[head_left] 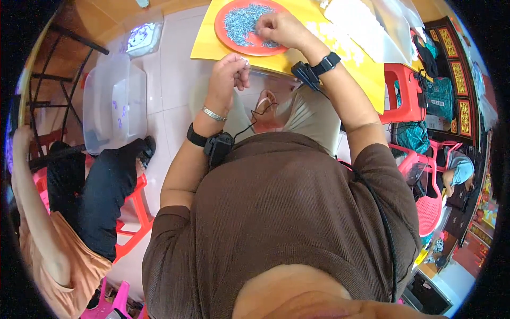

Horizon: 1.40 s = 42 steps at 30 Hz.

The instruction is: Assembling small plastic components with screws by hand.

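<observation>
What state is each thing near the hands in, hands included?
Plate: on the table, partly covered
Blue pieces: loose, spread unevenly in the plate
Right hand: curled over the plate, grip unclear
Left hand: closed on a white bit
White pieces: loose, scattered on the table

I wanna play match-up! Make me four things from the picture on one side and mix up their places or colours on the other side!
Things:
1. round plate
2. right hand
3. left hand
4. plastic tub

Places, colours or states:
A. pinching a small white piece
B. see-through, at the picture's left
C. orange-red, on the yellow table
D. over the small blue pieces

Right pairs: 1-C, 2-D, 3-A, 4-B
</observation>
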### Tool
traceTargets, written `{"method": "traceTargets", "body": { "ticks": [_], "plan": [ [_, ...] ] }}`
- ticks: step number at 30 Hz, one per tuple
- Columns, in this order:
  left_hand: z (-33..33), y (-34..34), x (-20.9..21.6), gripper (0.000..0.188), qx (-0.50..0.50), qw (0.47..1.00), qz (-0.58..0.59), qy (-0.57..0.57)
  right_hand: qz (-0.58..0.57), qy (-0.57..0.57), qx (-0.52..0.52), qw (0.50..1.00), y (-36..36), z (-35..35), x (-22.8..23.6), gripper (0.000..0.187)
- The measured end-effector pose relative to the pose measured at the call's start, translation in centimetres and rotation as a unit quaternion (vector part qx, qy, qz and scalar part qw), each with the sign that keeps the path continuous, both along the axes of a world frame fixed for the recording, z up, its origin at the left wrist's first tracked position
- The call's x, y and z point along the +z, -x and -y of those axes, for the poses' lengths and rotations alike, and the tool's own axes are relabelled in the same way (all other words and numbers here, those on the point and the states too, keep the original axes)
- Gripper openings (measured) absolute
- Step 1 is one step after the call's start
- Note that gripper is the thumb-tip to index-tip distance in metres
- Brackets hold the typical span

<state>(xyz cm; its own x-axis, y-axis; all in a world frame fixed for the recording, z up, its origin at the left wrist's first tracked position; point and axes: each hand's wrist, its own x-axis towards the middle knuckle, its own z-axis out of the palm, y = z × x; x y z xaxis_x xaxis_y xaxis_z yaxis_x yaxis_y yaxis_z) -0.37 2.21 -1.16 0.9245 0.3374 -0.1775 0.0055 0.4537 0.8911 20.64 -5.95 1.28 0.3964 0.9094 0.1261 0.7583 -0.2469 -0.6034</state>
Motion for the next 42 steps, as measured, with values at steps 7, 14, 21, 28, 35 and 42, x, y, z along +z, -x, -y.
{"method": "traceTargets", "body": {
  "ticks": [7, 14, 21, 28, 35, 42],
  "plan": [
    [0.2, -0.2, 0.0, 0.016, -0.008, 1.000, -0.006, 0.000, 0.245, 0.159, 0.011, 0.956, 2.7, -1.4, 1.6, 0.015],
    [-0.2, -0.1, -0.4, 0.015, 0.002, 1.000, 0.000, 0.008, 0.333, 0.187, 0.032, 0.924, 4.3, -3.2, 2.4, 0.017],
    [-0.1, 0.1, 0.0, 0.016, -0.002, 1.000, 0.003, -0.007, 0.331, 0.169, 0.039, 0.928, 4.6, -4.1, 2.0, 0.016],
    [0.2, 0.1, 0.7, 0.016, 0.001, 1.000, 0.008, -0.004, 0.245, 0.180, -0.039, 0.952, 3.7, -2.3, 1.9, 0.023],
    [0.9, -0.4, -0.3, 0.010, 0.003, 0.999, 0.014, 0.042, 0.079, -0.032, -0.101, 0.991, 2.1, -0.3, -1.4, 0.019],
    [1.4, -1.0, 0.4, 0.016, -0.028, 1.000, 0.008, 0.004, -0.061, -0.130, -0.080, 0.986, 3.0, 1.2, -1.4, 0.020]
  ]
}}
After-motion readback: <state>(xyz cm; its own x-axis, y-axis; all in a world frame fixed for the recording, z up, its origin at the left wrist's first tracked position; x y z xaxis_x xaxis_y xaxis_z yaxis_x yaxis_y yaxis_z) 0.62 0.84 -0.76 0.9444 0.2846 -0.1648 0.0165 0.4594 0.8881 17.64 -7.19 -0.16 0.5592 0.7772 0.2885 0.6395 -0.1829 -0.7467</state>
